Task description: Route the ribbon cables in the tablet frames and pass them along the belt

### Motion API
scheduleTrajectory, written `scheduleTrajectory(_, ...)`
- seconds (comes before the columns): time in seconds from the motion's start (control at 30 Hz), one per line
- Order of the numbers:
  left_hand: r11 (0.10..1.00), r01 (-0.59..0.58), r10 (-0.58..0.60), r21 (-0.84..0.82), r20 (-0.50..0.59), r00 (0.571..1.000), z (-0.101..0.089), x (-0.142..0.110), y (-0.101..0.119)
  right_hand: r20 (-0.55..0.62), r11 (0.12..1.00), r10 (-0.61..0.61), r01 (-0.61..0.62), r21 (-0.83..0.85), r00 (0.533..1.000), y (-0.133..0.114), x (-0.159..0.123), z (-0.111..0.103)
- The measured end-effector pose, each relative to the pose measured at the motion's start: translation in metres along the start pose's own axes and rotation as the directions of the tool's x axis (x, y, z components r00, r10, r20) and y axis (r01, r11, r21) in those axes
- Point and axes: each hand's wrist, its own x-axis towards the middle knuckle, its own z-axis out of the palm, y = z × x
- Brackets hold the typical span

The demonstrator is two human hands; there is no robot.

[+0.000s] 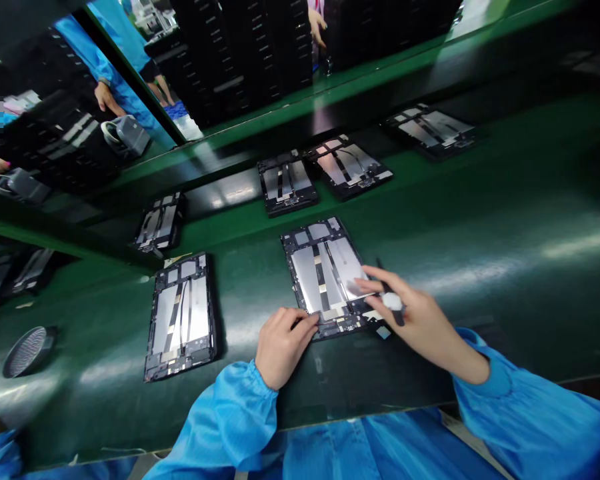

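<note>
An opened tablet (305, 267), its silvery battery and dark ribbon strips exposed, lies on the green bench in front of me. My left hand (284, 345) rests at its lower left corner, fingers bent and thumb and index finger closed on the edge. Over its lower right side is my right hand (415, 317), fingertips slightly blurred. Between those fingers sits a dark slim tool with a whitish rounded part (393, 301); its exact kind is unclear. Just below them, a small pale bluish square (383, 332) shows by the tablet's edge.
Another opened tablet (180, 320) lies to the left, with a round mesh-faced object (27, 351) beyond it. Several more tablets, including one at the back (347, 165), line the far side. A green post (70, 243) rises left; stacked black trays (240, 60) and people stand behind.
</note>
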Motion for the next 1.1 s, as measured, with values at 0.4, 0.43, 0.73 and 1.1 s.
scheduleTrajectory(0.4,0.894,0.188,-0.175,-0.406,0.069,0.982,0.008,-0.007,0.012,0.252,0.985,-0.167,0.152,0.079,0.953,-0.019,-0.002,0.051)
scheduleTrajectory(0.43,0.896,0.2,-0.185,-0.396,0.077,0.98,0.008,-0.008,0.012,0.249,0.985,-0.169,0.152,0.087,0.954,-0.019,-0.002,0.05)
scheduleTrajectory(0.73,0.878,0.314,-0.256,-0.36,0.2,0.946,0.009,-0.009,0.012,0.289,0.987,-0.148,0.125,0.097,0.946,-0.023,0.001,0.049)
scheduleTrajectory(1.1,0.964,-0.194,0.183,0.182,0.072,0.98,-0.004,-0.032,0.01,0.198,0.954,-0.297,0.298,0.025,0.934,-0.014,-0.005,0.061)
